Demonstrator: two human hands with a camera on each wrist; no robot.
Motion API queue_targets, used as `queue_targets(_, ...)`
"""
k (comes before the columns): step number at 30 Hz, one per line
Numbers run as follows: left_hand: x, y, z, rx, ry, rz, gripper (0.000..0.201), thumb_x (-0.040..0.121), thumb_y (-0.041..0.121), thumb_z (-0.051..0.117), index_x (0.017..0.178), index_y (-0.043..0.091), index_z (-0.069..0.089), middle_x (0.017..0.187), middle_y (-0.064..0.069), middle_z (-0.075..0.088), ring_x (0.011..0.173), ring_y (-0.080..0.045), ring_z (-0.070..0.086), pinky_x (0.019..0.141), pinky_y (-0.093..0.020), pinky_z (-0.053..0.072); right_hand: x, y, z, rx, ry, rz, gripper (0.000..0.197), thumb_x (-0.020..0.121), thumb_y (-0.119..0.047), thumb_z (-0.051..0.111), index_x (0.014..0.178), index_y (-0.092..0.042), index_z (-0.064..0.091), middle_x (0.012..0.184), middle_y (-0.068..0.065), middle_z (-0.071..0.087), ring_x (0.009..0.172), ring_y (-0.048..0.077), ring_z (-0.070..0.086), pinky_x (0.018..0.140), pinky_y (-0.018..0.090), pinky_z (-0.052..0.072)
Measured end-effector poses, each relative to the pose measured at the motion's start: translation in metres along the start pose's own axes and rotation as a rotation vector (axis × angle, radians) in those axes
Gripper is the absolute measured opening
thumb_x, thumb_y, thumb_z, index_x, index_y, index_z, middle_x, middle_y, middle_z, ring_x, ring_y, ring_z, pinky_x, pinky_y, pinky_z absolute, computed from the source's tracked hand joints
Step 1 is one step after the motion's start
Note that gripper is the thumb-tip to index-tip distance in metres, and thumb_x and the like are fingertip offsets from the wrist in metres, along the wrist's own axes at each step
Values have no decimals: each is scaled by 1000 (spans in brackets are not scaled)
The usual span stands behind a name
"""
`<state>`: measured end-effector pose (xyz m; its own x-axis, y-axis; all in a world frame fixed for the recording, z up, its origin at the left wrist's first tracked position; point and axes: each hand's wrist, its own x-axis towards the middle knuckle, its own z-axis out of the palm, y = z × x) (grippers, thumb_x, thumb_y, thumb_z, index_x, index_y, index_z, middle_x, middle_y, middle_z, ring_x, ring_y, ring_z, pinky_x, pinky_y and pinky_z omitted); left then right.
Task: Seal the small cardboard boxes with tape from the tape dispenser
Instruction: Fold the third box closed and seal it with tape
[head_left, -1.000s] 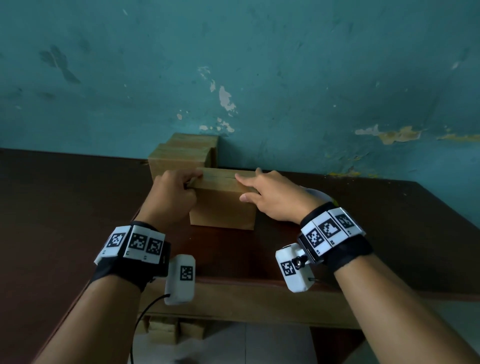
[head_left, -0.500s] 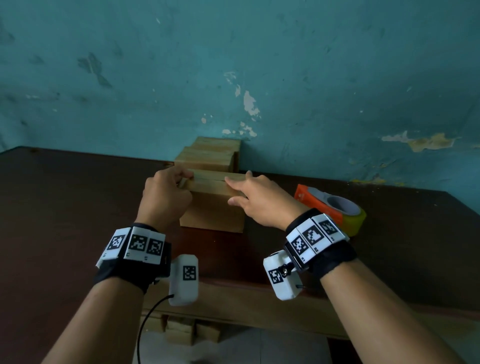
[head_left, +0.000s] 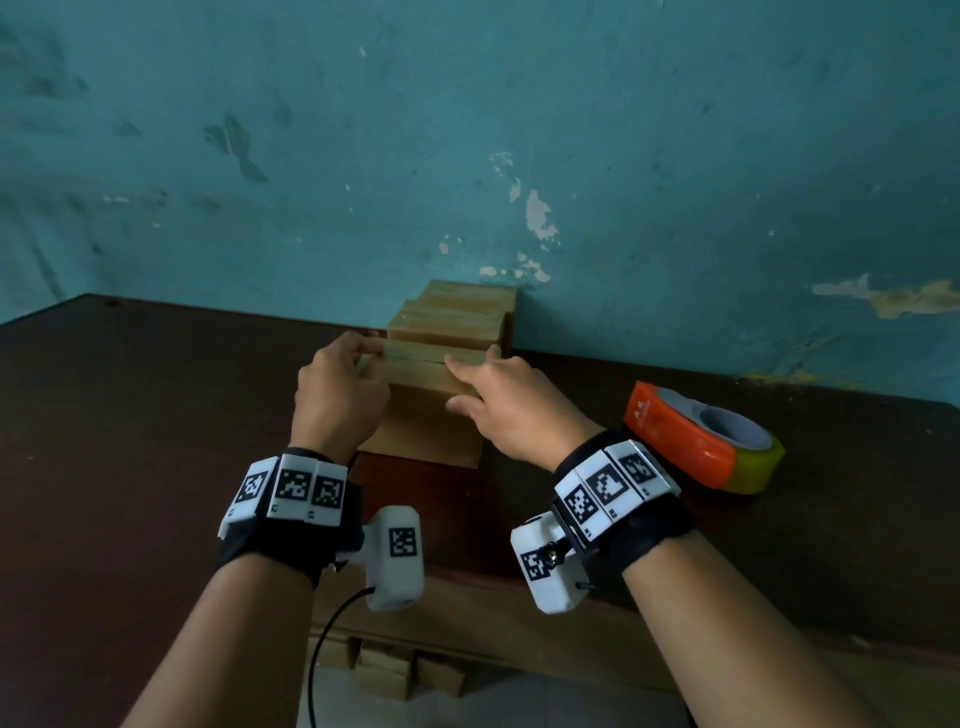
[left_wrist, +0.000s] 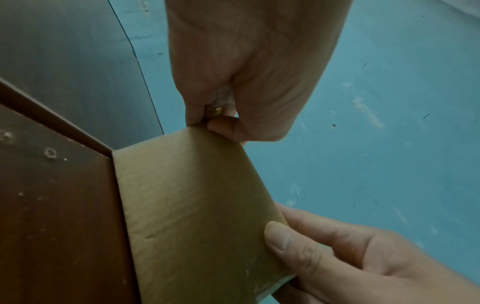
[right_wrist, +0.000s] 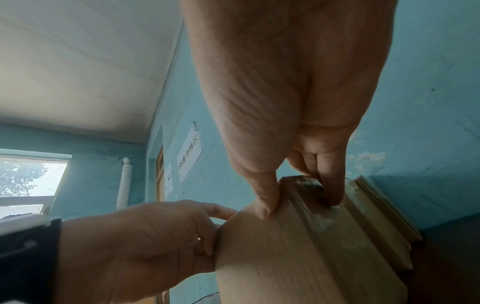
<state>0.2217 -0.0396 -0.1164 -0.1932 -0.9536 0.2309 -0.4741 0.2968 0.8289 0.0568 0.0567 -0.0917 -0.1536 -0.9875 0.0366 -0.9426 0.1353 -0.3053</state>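
Observation:
A small cardboard box (head_left: 421, 421) stands on the dark table (head_left: 156, 441) in front of me. My left hand (head_left: 363, 366) grips its top left corner, fingers curled against the end and thumb pinching the edge (left_wrist: 223, 125). My right hand (head_left: 465, 382) holds the top right part, thumb on the front face (left_wrist: 280, 236) and fingers down on the top (right_wrist: 330, 191). A glossy strip of tape (right_wrist: 311, 207) runs along the top seam. The orange and yellow tape dispenser (head_left: 701, 441) lies on the table to the right, untouched.
Two more cardboard boxes (head_left: 452, 319) are lined up behind the held one, against the teal wall (head_left: 519, 130). Several small boxes (head_left: 395, 670) sit on the floor below the table's front edge. A cable (head_left: 322, 639) hangs from my left wrist camera.
Both hands keep the same hold on the box. The head view has shifted, and the tape dispenser, mostly hidden behind my right hand a second ago, now shows fully.

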Motion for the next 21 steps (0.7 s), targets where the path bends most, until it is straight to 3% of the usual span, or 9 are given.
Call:
queue_targets(4,1,-2,3,3,-18,27,52,85,0,50,126,29,65,117,-8,66,92,-26,65,79,-46,62,3,1,2,17,19,14,62,111,-34,55,167,-29,29,171,30,10,153,48,31,122,47,35)
queue_targets(9,7,-4,6,10,-18,30,55,89,-5,48,133,24,64,110,-5,63,76,-7,58,54,-19,42,7,3,4,43,35,20,62,111,-33,54,167,-29,27,172,28,7,154,46,31,122,46,34)
queue_targets(16,13,-6,12,-31,-32,58,59,91,-7,47,139,24,61,115,-5,61,83,-7,58,59,-19,45,20,8,10,75,75,41,62,111,-31,55,166,-28,28,173,26,6,153,45,33,122,46,35)
queue_targets(21,19,-8,15,-56,-23,72,60,91,-8,46,139,24,61,111,-4,60,77,-1,54,54,-11,40,30,12,16,86,102,36,63,110,-30,56,166,-28,28,175,23,7,152,43,38,119,46,40)
